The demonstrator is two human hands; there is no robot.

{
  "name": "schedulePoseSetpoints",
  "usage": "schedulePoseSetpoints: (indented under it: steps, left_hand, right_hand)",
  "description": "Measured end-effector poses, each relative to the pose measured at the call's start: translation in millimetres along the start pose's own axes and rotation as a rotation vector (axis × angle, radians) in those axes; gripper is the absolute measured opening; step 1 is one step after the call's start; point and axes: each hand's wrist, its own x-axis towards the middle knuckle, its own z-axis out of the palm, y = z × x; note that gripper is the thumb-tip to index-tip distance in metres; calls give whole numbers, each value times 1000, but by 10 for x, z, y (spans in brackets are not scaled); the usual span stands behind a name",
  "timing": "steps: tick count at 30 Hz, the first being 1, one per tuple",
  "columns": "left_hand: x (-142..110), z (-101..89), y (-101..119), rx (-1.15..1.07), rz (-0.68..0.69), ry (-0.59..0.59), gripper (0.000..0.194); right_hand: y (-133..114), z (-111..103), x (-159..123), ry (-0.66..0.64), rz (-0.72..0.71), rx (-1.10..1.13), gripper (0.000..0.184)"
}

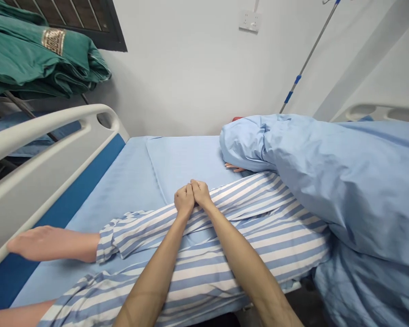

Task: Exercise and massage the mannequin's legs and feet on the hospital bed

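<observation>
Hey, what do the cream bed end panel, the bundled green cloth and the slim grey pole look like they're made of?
Cream bed end panel: probably smooth moulded plastic, given its rounded edges.
Bundled green cloth: thick, soft-looking fabric in heavy folds.
Slim grey pole: likely metal, judging by its sheen.

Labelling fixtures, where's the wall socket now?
Head view, top, right of centre: the socket is on the white wall, left of the pole.
</observation>
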Motion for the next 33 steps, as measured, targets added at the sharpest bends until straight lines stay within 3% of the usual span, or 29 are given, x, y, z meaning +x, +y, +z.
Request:
schedulePoseSetpoints:
  steps: [4,7,11,14,18,21,24,28,31,33]
  left_hand:
    - [-6,-23,-65,-56,36,22,41]
    - [-4,-37,-87,-35,35,7,42]
    - [11,-27,-49,21,26,-19,41]
    - [56,44,98,-33,9,-54,41]
    - [64,315,341,-157,3,-58,40]
    - [-10,530,383,-31,35,-46,40]
    - [-74,623,329,80,60,-32,43]
    - [-89,619,288,108,97,-32,42]
    - [-90,616,280,135,103,-18,42]
    - [-87,614,272,142,88,-22,42]
  right_hand:
    - [-75,-201,44,-151,-126,-276,41]
    - [-4,-408,51,-152,-171,-376,39]
    - [222,-558,64,-13,-77,-214,48]
    - [319,-579,107,40,-29,-16,48]
    - [344,-585,149,80,0,168,46]
    - [329,-580,141,118,28,196,44]
    - [255,-612,136,104,58,60,45]
    - [132,-842,184,-34,-28,-301,42]
    - [194,-1096,206,-92,-92,-449,42]
    - [316,-1217,194,-49,-46,-484,44]
